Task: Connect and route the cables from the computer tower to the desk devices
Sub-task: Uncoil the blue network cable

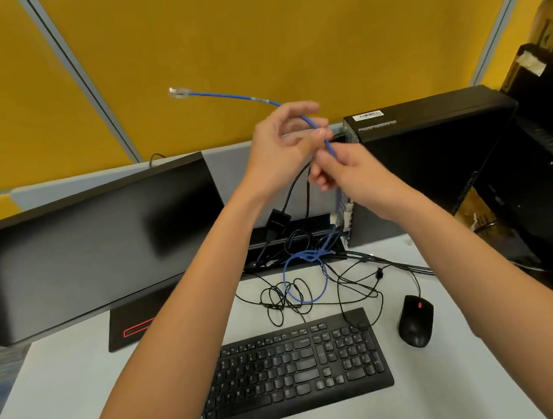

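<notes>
Your blue cable (231, 96) has a smooth, slightly shiny plastic jacket, and its plug (179, 92) is clear, glassy plastic. The table (64, 388) under your arms is a pale, matt, smooth laminate. The keyboard (296, 365) looks like matt black plastic with faintly shinier key tops; the mouse (415, 324) is smooth black plastic with a soft sheen. The monitor (83, 252) back is dull black plastic, its base (126, 321) a darker satin panel. The computer tower (434, 157) shows matt black casing, bare metal at the rear edge, and a white paper label on top. The yellow partition (249, 40) looks cloth-covered, framed in brushed grey metal strips. The thin black cables (353, 290) are smooth and rubbery.
</notes>
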